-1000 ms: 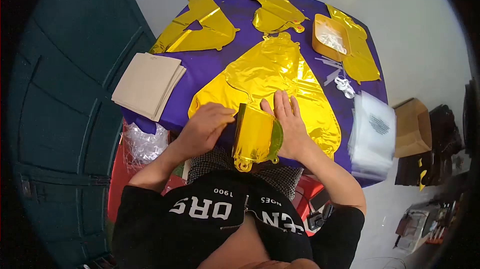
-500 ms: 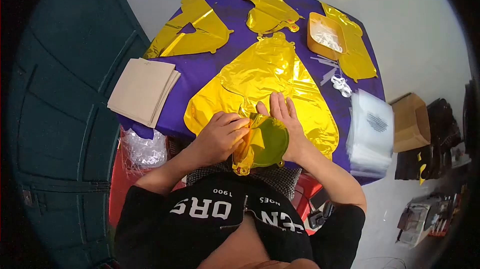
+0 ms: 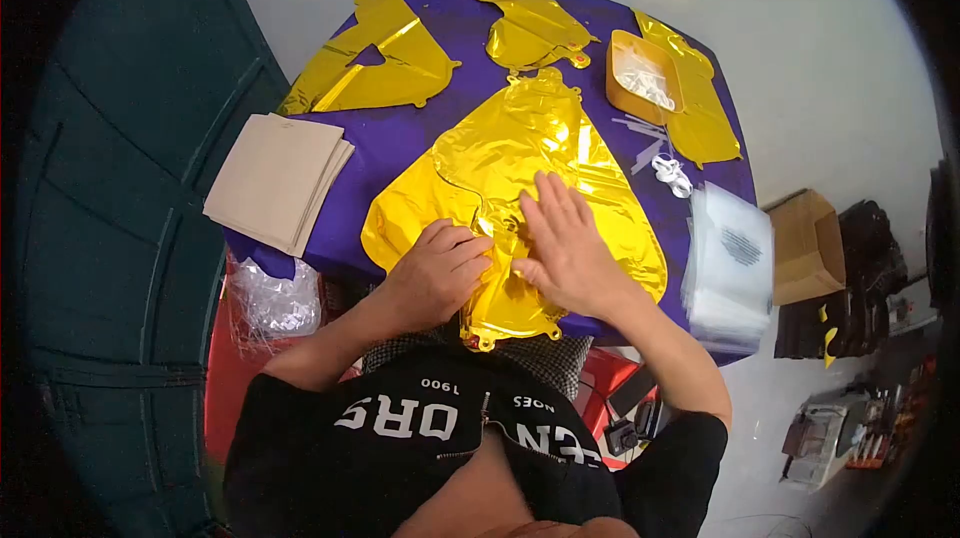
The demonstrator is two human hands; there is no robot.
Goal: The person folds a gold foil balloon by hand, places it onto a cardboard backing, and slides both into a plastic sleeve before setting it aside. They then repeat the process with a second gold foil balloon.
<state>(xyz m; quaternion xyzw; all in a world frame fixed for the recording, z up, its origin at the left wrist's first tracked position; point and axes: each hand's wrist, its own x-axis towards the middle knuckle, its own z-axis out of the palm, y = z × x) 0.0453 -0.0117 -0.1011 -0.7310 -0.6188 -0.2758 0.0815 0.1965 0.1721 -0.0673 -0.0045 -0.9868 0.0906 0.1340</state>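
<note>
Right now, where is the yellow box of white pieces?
In the head view, the yellow box sits toward the far right of the purple table, partly covering a gold foil sheet, beyond the white bundle.

Gold foil [image 3: 530,143] — shiny, wrinkled, spread on purple cloth [image 3: 385,143]

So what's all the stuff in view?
Table: one, purple, centre
Near foil: uncounted, gold, near middle
Far foil: three groups, gold, far side
Tub: one, yellow, far right
Bits: many, white, inside tub
Coil: one, white, near tub
Strips: several, whitish, near tub
Sheets: one stack, tan, left edge
Plastic sheets: one stack, clear, right edge
Bundle: one, clear, lower left
Box: one, brown, right
Panelling: one stretch, green, left
Clutter: uncountable, mixed, lower right
Surfaces: two, red, below table
Top: one, black, worn
Left hand: one, bare, on foil
Right hand: one, bare, over foil
</note>
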